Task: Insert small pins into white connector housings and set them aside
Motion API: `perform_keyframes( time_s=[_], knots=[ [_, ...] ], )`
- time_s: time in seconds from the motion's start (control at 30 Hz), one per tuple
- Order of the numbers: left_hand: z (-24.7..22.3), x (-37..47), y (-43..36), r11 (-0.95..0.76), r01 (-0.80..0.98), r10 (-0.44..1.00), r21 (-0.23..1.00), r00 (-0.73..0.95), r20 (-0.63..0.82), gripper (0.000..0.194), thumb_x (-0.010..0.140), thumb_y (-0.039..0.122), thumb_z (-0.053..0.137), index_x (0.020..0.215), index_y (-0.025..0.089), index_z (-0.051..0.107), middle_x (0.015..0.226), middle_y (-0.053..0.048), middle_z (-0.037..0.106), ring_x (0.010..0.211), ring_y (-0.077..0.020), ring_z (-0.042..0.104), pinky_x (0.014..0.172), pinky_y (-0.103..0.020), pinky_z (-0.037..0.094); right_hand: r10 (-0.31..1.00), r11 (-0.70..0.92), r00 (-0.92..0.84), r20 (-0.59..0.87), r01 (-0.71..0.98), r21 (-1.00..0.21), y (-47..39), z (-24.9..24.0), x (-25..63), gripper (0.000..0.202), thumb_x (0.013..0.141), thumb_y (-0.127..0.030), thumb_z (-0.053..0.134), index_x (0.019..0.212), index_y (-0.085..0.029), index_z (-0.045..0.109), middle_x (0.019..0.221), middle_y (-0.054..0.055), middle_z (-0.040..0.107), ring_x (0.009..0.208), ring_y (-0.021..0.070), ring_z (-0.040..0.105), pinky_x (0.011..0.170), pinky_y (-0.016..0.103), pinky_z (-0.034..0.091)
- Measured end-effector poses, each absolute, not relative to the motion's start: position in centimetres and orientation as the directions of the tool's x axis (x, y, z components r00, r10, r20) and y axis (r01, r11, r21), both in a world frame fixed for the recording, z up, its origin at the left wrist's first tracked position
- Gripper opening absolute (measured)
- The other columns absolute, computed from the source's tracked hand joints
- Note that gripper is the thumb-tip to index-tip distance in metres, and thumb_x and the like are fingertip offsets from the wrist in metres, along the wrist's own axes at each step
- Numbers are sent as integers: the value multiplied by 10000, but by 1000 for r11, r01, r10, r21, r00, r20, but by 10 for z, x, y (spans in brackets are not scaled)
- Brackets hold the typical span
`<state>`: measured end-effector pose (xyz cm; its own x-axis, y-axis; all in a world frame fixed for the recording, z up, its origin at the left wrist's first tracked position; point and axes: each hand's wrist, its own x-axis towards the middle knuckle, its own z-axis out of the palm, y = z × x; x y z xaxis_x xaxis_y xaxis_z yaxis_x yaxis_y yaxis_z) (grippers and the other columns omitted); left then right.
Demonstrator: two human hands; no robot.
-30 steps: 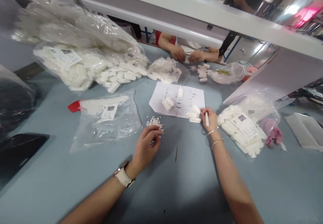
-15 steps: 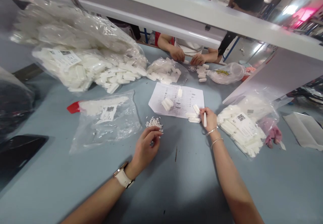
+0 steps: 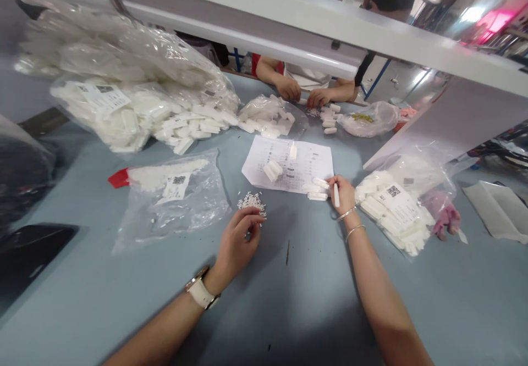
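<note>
- Our right hand [image 3: 343, 194] pinches a small white plastic piece [image 3: 335, 195], upright between thumb and fingers, at the near right corner of the printed sheet [image 3: 289, 164]; the fingers are closed around it.
- We judge the piece light, stiff and smooth, so a fingertip pinch near its middle should hold it; it is likely to slip if gripped by one end.
- Two similar white pieces [image 3: 317, 190] lie on the table [image 3: 313, 300] just beside that hand, at the sheet's edge, and a few more rest on the sheet itself.
- Our left hand [image 3: 239, 239] is curled, fingertips drawn together at the near edge of a little heap of tiny white bits [image 3: 250, 201]; we cannot tell whether it has one pinched.
- Those bits look very light and loose, easy to scatter, best taken one at a time with the fingertips.
- To the left lies a clear bag [image 3: 173, 201] with a label; a fuller bag of white parts [image 3: 391, 212] lies just right of our right hand.
- Large bags of white parts [image 3: 132, 102] are piled at the far left.
- Across the table, another person's hands [image 3: 305, 92] work among similar pieces.
</note>
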<state>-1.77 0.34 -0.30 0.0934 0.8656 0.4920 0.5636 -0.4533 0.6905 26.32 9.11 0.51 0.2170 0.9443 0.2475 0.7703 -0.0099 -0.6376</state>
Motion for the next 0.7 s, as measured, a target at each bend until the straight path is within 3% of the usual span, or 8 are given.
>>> perform_keyframes(
  time_s=[0.3,0.43,0.57,0.7],
  knots=[
    [-1,-16,4,-471,567,850,676,87,519,172,797,66,465,825,189,582,971,-64,598,791,-132,618,639,-236,526,929,7,240,281,750,-661,90,9,258,123,749,-247,420,655,-229,499,848,43,713,808,208,596,750,329,443],
    [1,-16,4,-488,590,831,643,88,550,213,789,39,450,857,199,574,1024,-71,577,952,-173,604,761,-292,536,876,87,264,404,738,-670,84,22,251,71,747,-276,474,687,-237,472,900,54,708,888,228,602,838,373,435],
    [3,-16,2,-491,619,816,613,80,572,258,781,26,450,939,201,554,1223,-107,504,1136,-228,527,910,-396,492,825,200,255,504,702,-683,73,39,236,100,762,-305,529,727,-235,468,965,69,696,960,228,615,878,377,429],
    [3,-15,2,-491,652,795,578,65,603,247,787,44,491,960,211,545,1239,-110,501,1163,-251,504,926,-427,473,900,198,176,398,649,-735,79,45,220,135,781,-347,531,749,-232,468,975,79,696,899,229,643,808,361,460]
  ],
)
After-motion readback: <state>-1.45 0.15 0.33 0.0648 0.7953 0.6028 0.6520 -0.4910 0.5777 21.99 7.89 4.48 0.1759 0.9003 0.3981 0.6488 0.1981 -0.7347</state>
